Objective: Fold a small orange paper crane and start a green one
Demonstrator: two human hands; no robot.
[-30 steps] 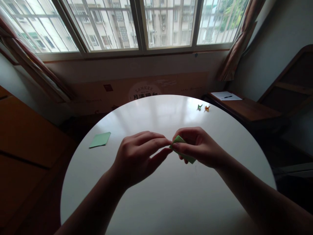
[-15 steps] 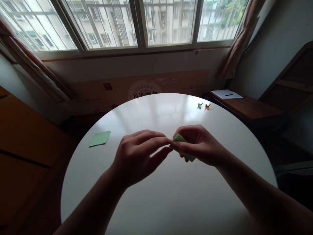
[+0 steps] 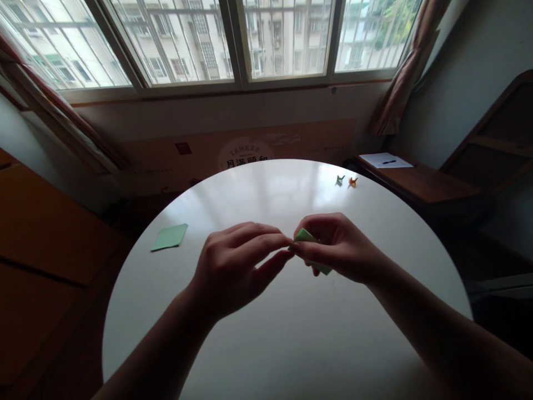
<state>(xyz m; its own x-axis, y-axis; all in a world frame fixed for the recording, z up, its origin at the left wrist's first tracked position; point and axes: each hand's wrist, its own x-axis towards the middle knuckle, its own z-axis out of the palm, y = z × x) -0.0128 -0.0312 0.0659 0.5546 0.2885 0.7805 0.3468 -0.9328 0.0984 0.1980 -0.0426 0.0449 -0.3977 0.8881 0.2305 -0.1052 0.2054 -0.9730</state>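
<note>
Pinching corner of folded green paper (image 3: 305, 235), between hands, over bench (image 3: 266, 344): left hand (image 3: 237, 258) closed fingertip-tight on tip, right hand (image 3: 342, 244) gripping body. Likely creasing step; next move seems to call for steady right hold.

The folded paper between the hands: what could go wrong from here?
1. The left hand meets the right hand at one corner of the folded paper, so a hard tug there might tear or wrongly crease it.
2. The right hand alone covers most of the paper; if its grip loosens, the paper could slip.
3. The green square lies by the table's left edge and might be brushed off.
</note>
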